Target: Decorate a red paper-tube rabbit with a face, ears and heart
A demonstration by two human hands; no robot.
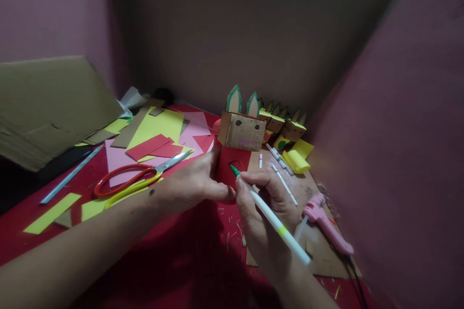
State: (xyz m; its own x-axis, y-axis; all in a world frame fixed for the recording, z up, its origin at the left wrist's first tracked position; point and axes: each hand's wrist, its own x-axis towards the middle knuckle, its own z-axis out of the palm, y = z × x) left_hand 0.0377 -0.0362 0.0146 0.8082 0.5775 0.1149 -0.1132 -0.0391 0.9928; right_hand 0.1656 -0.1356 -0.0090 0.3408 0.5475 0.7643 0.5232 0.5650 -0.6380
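Observation:
A cardboard figure (246, 131) stands upright, with a box head, two green-edged ears, drawn dark eyes and a red body (225, 166). Wrapped round the left side and base of that body is my left hand (203, 181). My right hand (266, 203) pinches a white marker (277, 224) with a yellow-green band. The marker's green tip touches the front of the red body, where a small dark curved line shows.
Red-and-yellow scissors (155, 170) and coloured paper (159, 128) lie at left, near a large cardboard piece (54, 106). Behind at right stand similar figures (294, 129). Markers (284, 183), rolled yellow paper (297, 160) and a pink glue gun (328, 227) rest on cardboard at right.

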